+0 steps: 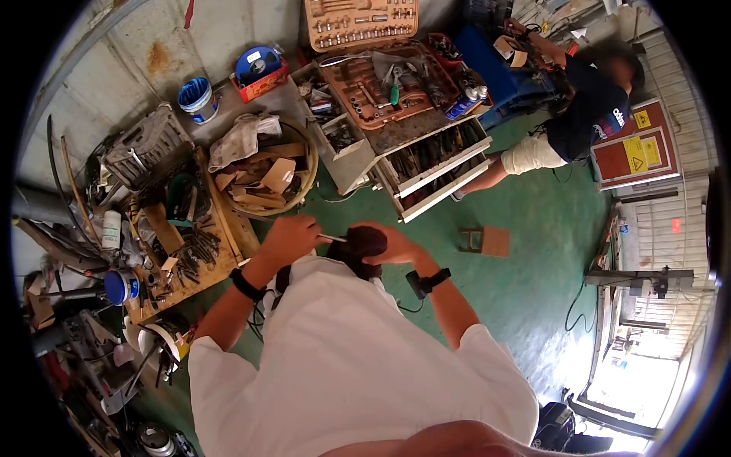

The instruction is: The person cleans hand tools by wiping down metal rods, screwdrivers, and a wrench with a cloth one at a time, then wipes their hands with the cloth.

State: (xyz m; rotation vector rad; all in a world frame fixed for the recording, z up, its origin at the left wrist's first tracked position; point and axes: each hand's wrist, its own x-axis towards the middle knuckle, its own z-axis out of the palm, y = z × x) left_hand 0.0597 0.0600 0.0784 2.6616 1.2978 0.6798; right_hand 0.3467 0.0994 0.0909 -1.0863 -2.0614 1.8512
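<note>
My left hand [293,236] is closed on the end of a thin metal tool [332,238], which points right. The tool's far end meets a dark, rounded object [367,241] in front of my body. My right hand [397,245] wraps round the right side of that object, with the fingers curled over and under it. What the object is cannot be made out. Both hands are close together, just beyond the hem of my white shirt [343,343].
An open drawer cabinet [438,186] bears an orange socket case [362,114]. Left of it are a basket of scraps [314,156] and a cluttered wooden bench [205,278]. A small stool [495,241] stands on the green floor. Another person [586,107] works at the upper right.
</note>
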